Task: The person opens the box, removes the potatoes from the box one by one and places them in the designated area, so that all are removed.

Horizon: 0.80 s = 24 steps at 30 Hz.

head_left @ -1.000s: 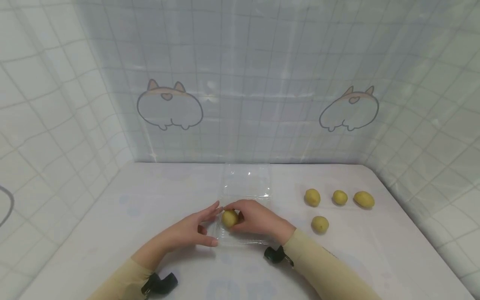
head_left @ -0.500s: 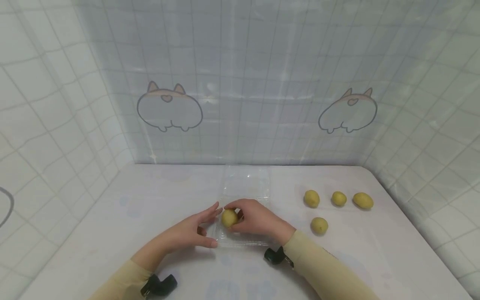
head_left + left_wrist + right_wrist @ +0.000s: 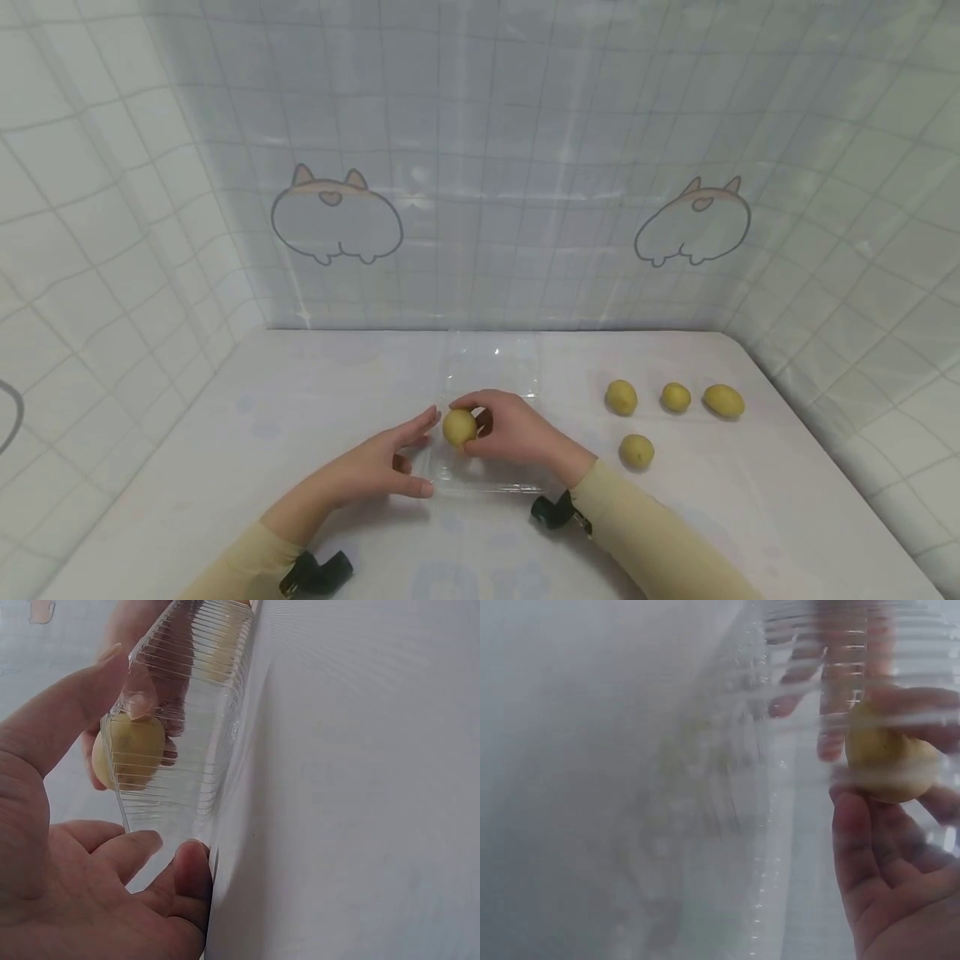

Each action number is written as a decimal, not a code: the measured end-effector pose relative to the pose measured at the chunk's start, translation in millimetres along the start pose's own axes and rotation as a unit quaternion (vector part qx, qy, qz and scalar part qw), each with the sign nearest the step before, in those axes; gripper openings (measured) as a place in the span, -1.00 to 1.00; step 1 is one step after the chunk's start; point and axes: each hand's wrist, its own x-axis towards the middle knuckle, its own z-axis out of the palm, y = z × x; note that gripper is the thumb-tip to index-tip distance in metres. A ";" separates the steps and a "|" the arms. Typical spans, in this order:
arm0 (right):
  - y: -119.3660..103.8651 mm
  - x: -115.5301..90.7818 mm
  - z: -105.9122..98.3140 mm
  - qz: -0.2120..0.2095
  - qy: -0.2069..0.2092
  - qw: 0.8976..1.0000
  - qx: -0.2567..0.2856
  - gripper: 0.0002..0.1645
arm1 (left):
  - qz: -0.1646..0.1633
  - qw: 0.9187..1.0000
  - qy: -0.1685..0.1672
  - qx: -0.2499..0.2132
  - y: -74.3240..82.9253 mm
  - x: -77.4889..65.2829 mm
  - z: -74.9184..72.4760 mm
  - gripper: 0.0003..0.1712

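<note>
My right hand [image 3: 510, 429] pinches a yellow lemon [image 3: 459, 427] between thumb and fingers, at the left part of a clear plastic clamshell box [image 3: 491, 479]. The box's ribbed wall [image 3: 176, 750] stands between the left wrist camera and part of the lemon. Its lid [image 3: 492, 362] is folded back toward the rear wall. Beside the box's left side, my left hand [image 3: 367, 467] has thumb and fingers spread, holding nothing. In the left wrist view its fingertips lie close against the box; whether all touch is unclear. The right wrist view is partly blurred by the plastic.
Several lemons lie on the white table to the right: one nearer lemon [image 3: 637, 452] and a back row with a left lemon [image 3: 621, 397], a middle lemon [image 3: 676, 397] and a right lemon [image 3: 723, 401]. Tile-patterned sheets [image 3: 480, 208] enclose the back and both sides.
My right hand has raised the lemon slightly and shifted it a little away from me over the box. My left hand has stayed nearly still, and the loose lemons have not moved.
</note>
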 end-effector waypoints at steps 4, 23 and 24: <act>-1.4 -0.9 -4.4 0.004 0.005 1.000 -0.002 -0.33 | 0.001 1.000 -0.004 -0.003 -0.8 1.3 0.7 0.22; 9.1 -28.4 -43.9 0.031 0.054 0.998 0.000 -0.30 | -0.006 1.000 0.008 0.011 -1.2 0.9 2.7 0.25; 10.4 -31.5 -45.9 0.032 0.056 0.998 0.000 -0.30 | -0.006 1.000 0.008 0.010 -1.0 0.7 2.7 0.25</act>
